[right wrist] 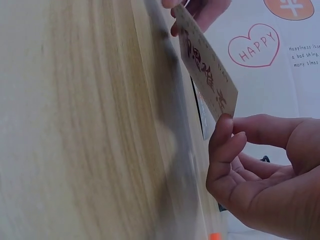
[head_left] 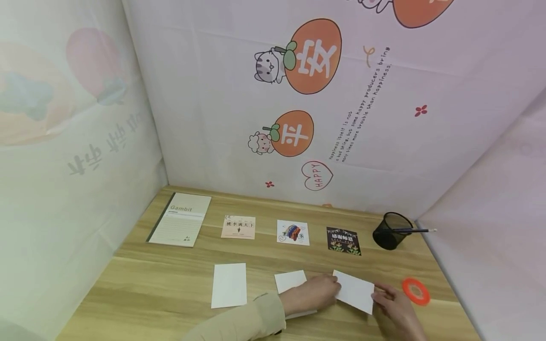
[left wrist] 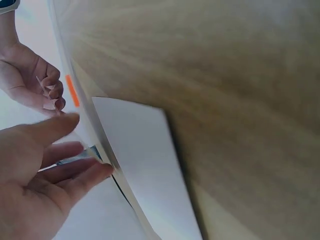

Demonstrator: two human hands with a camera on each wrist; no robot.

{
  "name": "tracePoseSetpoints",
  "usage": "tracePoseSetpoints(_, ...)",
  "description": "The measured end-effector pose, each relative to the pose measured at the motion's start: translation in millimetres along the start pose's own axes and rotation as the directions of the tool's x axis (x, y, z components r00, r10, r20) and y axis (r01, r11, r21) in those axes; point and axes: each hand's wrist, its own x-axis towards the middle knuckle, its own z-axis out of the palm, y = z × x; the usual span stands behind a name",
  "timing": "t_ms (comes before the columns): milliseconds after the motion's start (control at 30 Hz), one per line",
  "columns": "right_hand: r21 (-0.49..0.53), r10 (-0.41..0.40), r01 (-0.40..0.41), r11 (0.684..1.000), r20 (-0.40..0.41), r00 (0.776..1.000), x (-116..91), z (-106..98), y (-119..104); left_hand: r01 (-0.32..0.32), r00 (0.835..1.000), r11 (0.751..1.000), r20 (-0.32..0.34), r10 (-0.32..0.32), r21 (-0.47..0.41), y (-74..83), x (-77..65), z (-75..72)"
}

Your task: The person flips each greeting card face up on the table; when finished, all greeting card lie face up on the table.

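Both hands hold a small card (head_left: 354, 292) slightly above the table, its blank white side showing in the head view. Dark red characters cover its other side in the right wrist view (right wrist: 207, 70). My left hand (head_left: 317, 290) pinches the card's left edge, while the right hand (head_left: 396, 305) grips its right edge between thumb and fingers. Under the left forearm lies a second white card (head_left: 291, 280), partly hidden by the wrist. Another white card (head_left: 229, 285) rests farther left, apart from the hands.
A row of printed cards, one pinkish (head_left: 238, 227), one white (head_left: 293, 232) and one black (head_left: 343, 241), lies behind. At the back left is a Gambit notebook (head_left: 179, 220). A black mesh pen holder (head_left: 390, 232) and an orange tape roll (head_left: 415, 291) stand right.
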Motion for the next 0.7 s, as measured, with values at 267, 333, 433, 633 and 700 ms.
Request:
tracePoseSetpoints(267,0.015,0.023,-0.023,1.0,0.008,1.0,3,-6,3,-0.051,0.986,0.995,-0.152,0.064,0.085,-4.0,-1.1,-8.7)
tracePoseSetpoints(333,0.066,0.023,-0.023,0.998,0.002,1.0,4,-7,3,-0.041,0.987,0.997,-0.153,0.05,0.059,-5.0,-1.1,-11.5)
tracePoseSetpoints(433,0.138,0.008,-0.005,0.99,-0.023,1.0,4,-7,2,-0.027,0.987,1.0,-0.161,0.029,0.013,-6.1,-0.9,-14.6)
tracePoseSetpoints(633,0.145,-0.096,0.114,0.983,-0.127,0.987,1,-1,-2,-0.03,0.972,0.994,-0.236,0.005,-0.102,-8.5,-1.4,-17.9)
tracePoseSetpoints(700,0.141,-0.128,0.153,0.978,-0.174,0.976,0,1,-4,-0.037,0.962,0.988,-0.273,-0.005,-0.149,-9.9,-1.5,-17.3)
